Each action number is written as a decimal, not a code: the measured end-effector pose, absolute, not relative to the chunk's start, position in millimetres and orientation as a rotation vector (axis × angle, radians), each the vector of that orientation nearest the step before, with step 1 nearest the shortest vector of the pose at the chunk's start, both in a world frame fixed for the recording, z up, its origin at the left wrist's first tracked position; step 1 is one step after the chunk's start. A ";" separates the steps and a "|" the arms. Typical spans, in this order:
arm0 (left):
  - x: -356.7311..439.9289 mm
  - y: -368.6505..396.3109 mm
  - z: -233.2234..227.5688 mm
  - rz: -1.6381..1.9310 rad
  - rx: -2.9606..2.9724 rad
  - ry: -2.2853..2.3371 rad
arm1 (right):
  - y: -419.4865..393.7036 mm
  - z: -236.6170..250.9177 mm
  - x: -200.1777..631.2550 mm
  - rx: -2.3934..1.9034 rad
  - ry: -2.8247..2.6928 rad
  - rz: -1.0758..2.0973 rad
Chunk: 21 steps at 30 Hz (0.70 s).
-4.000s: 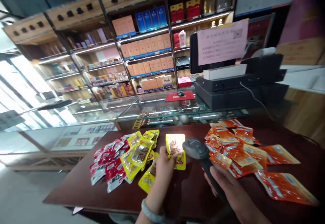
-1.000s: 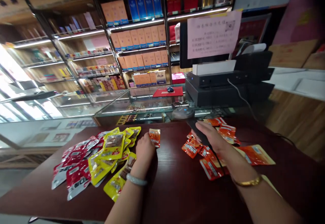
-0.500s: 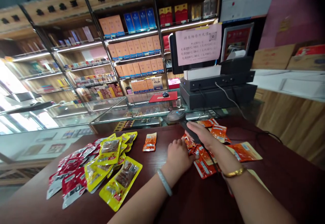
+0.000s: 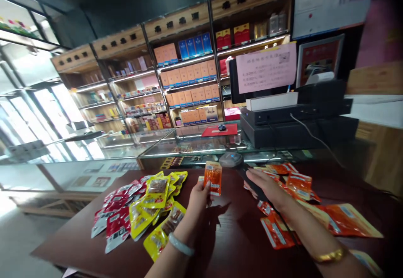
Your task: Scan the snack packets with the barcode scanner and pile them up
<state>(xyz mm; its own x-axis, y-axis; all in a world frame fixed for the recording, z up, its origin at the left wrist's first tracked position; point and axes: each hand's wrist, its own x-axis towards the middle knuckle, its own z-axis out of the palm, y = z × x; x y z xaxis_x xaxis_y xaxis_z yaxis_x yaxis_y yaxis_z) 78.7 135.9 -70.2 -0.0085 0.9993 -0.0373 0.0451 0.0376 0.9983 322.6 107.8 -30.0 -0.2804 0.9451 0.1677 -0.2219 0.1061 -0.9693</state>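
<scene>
Now L hand (image 4: 199,194) grip pinches orange packet (image 4: 213,178) upright, R hand (image 4: 267,187) wrapped on scanner (image 4: 234,162), bare tabletop (image 4: 226,232) btwn piles.

Dark red-brown wooden surface (image 4: 226,236), glossy. Left part: cluster of red packets (image 4: 115,219) at the outer edge, with yellow packets (image 4: 154,204) overlapping them toward the middle. Right part: orange packets (image 4: 283,211) scattered loosely, one larger orange pouch (image 4: 349,219) lying flat at the far right. Centre strip between the groups is bare wood.
</scene>
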 end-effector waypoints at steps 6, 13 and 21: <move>68.4 128.1 -83.4 1.257 1.127 1.229 | 101.8 -40.9 305.3 -0.860 -1.393 1.450; 67.0 131.3 -92.0 1.170 1.172 1.305 | 99.0 -43.8 299.0 -0.891 -1.428 1.452; 49.3 132.7 -85.1 1.162 1.460 1.714 | 95.9 -36.9 302.9 -0.856 -1.445 1.444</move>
<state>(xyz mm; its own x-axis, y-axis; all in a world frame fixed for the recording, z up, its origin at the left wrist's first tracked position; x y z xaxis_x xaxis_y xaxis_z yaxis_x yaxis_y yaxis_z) 49.3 132.7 -85.1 -0.2164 0.9717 0.0949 0.4480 0.0124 0.8940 302.9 95.9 -36.9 -0.3614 0.9249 0.1184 -0.1180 0.0806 -0.9897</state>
